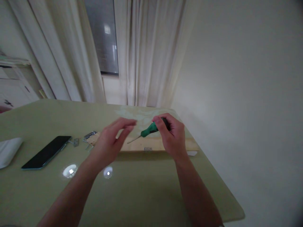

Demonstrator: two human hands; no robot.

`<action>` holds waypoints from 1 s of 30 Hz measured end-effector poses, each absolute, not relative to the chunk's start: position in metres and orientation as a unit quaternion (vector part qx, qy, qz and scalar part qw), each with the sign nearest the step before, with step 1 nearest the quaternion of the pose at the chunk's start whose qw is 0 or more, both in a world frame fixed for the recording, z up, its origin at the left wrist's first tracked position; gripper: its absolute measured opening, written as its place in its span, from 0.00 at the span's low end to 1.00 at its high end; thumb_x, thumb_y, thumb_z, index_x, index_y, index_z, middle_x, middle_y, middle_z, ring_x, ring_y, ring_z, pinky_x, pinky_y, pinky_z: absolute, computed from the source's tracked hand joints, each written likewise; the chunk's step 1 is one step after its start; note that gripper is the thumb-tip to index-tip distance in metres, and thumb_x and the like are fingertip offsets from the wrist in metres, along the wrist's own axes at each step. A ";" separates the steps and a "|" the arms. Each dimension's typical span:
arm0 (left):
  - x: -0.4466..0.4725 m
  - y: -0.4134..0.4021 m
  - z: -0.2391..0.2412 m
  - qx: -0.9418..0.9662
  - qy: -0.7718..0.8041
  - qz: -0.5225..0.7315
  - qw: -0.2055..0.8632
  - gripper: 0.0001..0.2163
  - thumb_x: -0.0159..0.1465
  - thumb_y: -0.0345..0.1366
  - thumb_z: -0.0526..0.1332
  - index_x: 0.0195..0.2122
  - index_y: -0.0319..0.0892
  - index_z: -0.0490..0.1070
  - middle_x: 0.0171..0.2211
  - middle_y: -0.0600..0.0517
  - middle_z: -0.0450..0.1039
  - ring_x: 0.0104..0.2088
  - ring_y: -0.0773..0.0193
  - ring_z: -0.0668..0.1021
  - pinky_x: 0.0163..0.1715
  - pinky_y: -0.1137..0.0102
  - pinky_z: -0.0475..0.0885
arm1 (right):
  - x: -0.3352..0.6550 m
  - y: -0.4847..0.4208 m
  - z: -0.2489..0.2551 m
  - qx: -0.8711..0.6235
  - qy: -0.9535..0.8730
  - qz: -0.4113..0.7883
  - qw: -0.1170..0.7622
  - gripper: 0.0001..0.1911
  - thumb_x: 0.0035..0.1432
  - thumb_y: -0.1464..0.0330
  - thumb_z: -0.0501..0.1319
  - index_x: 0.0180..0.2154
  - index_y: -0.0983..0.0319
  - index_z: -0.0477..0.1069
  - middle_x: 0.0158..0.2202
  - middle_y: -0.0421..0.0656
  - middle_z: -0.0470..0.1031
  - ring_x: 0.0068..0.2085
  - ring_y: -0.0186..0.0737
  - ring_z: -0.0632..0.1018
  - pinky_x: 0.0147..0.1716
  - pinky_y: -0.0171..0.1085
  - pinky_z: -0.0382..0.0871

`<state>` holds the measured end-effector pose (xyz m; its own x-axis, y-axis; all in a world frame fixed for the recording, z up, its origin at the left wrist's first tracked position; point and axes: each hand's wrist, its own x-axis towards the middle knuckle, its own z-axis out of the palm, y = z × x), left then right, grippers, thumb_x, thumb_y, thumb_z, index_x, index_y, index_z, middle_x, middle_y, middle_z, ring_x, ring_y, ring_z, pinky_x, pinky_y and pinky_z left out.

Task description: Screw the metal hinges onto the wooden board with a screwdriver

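My right hand (172,134) is closed round the handle of a green screwdriver (149,129), whose thin shaft points left and down toward a flat wooden board (155,144). A small metal hinge (148,149) sits on the board's near edge. My left hand (113,141) hovers over the board's left end with its fingers curled close together toward the screwdriver tip. Whether anything is pinched in them is blurred.
A dark phone (46,152) lies on the green table (142,189) at the left, with small metal fittings (88,136) beside it. A white object (8,151) sits at the far left edge. Curtains and a window stand behind; a wall is at the right.
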<state>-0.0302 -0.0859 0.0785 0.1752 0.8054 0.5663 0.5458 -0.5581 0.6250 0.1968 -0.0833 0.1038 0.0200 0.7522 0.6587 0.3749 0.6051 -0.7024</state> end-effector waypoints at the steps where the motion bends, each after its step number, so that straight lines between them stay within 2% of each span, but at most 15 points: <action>1: -0.051 -0.081 0.072 0.713 0.498 0.477 0.126 0.16 0.74 0.49 0.57 0.52 0.45 0.77 0.50 0.46 0.82 0.51 0.55 0.82 0.53 0.62 0.78 | 0.202 -0.084 0.104 -0.424 -0.678 0.135 0.585 0.20 0.70 0.49 0.64 0.36 0.58 0.80 0.27 0.38 0.75 0.28 0.34 0.72 0.29 0.33 0.66; 3: -0.094 -0.072 0.052 0.605 0.642 0.461 0.097 0.16 0.71 0.48 0.58 0.49 0.44 0.76 0.44 0.46 0.83 0.45 0.53 0.84 0.48 0.60 0.79 | 0.215 -0.083 0.105 -0.438 -0.668 0.084 0.595 0.19 0.70 0.50 0.64 0.37 0.58 0.80 0.27 0.38 0.75 0.26 0.33 0.71 0.28 0.33 0.64; 5: -0.133 -0.068 0.027 0.546 0.773 0.317 0.056 0.16 0.69 0.49 0.58 0.46 0.43 0.77 0.38 0.45 0.83 0.41 0.47 0.84 0.42 0.56 0.78 | 0.226 -0.081 0.107 -0.439 -0.652 0.054 0.616 0.19 0.70 0.51 0.64 0.38 0.59 0.80 0.27 0.38 0.76 0.27 0.33 0.71 0.27 0.33 0.64; 6: -0.148 -0.067 0.013 0.555 0.795 0.241 0.049 0.17 0.70 0.50 0.58 0.46 0.43 0.78 0.39 0.44 0.83 0.41 0.44 0.84 0.39 0.55 0.77 | 0.231 -0.081 0.109 -0.437 -0.643 0.046 0.627 0.19 0.70 0.51 0.64 0.38 0.59 0.81 0.27 0.39 0.77 0.27 0.33 0.72 0.27 0.33 0.64; 8: -0.167 -0.067 -0.015 0.547 0.818 0.173 0.043 0.17 0.71 0.52 0.56 0.43 0.45 0.78 0.41 0.44 0.84 0.41 0.43 0.84 0.37 0.58 0.76 | 0.238 -0.079 0.111 -0.434 -0.626 0.034 0.647 0.19 0.70 0.51 0.64 0.37 0.60 0.81 0.27 0.39 0.77 0.27 0.33 0.73 0.26 0.33 0.64; 11: -0.175 -0.062 -0.047 0.526 0.839 0.123 0.071 0.19 0.71 0.52 0.57 0.44 0.41 0.78 0.45 0.40 0.83 0.46 0.42 0.84 0.40 0.58 0.77 | 0.242 -0.077 0.111 -0.434 -0.614 0.010 0.659 0.18 0.69 0.52 0.66 0.36 0.60 0.81 0.26 0.39 0.77 0.26 0.33 0.73 0.25 0.32 0.64; 15: -0.174 -0.053 -0.064 0.535 0.834 0.102 0.085 0.21 0.74 0.49 0.52 0.51 0.38 0.78 0.52 0.38 0.80 0.52 0.39 0.82 0.47 0.54 0.77 | 0.241 -0.077 0.110 -0.434 -0.614 -0.012 0.659 0.17 0.68 0.54 0.68 0.35 0.60 0.82 0.25 0.38 0.76 0.25 0.32 0.71 0.24 0.32 0.64; 18: -0.175 -0.051 -0.067 0.540 0.832 0.091 0.082 0.21 0.75 0.45 0.48 0.52 0.40 0.78 0.53 0.37 0.80 0.51 0.37 0.82 0.46 0.52 0.77 | 0.240 -0.079 0.111 -0.438 -0.621 -0.023 0.650 0.16 0.68 0.55 0.68 0.35 0.60 0.82 0.25 0.38 0.77 0.23 0.30 0.70 0.24 0.31 0.64; 21: -0.180 -0.051 -0.071 0.537 0.836 0.090 0.072 0.21 0.75 0.44 0.49 0.52 0.41 0.78 0.53 0.37 0.80 0.50 0.36 0.82 0.45 0.51 0.78 | 0.239 -0.081 0.112 -0.437 -0.625 -0.029 0.647 0.15 0.68 0.56 0.68 0.36 0.59 0.81 0.24 0.37 0.77 0.23 0.29 0.70 0.24 0.30 0.64; 26: -0.195 -0.049 -0.090 0.549 0.827 0.091 0.075 0.19 0.72 0.45 0.52 0.46 0.40 0.79 0.51 0.33 0.80 0.51 0.35 0.83 0.46 0.48 0.79 | 0.240 -0.083 0.114 -0.435 -0.623 -0.030 0.649 0.15 0.68 0.56 0.68 0.35 0.59 0.81 0.23 0.36 0.76 0.22 0.28 0.70 0.24 0.30 0.64; 30: -0.212 -0.050 -0.106 0.570 0.812 0.114 0.058 0.17 0.70 0.44 0.52 0.39 0.41 0.78 0.46 0.32 0.81 0.49 0.31 0.83 0.46 0.44 0.79 | 0.242 -0.084 0.115 -0.429 -0.625 -0.026 0.651 0.15 0.69 0.56 0.68 0.35 0.60 0.81 0.24 0.36 0.77 0.22 0.28 0.70 0.24 0.30 0.64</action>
<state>-0.2116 -0.0503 -0.1064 -0.3433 0.9385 0.0361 0.9120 0.3238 0.2518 0.2419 -0.0839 0.1149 0.2163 0.5027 0.8370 0.5716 0.6298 -0.5260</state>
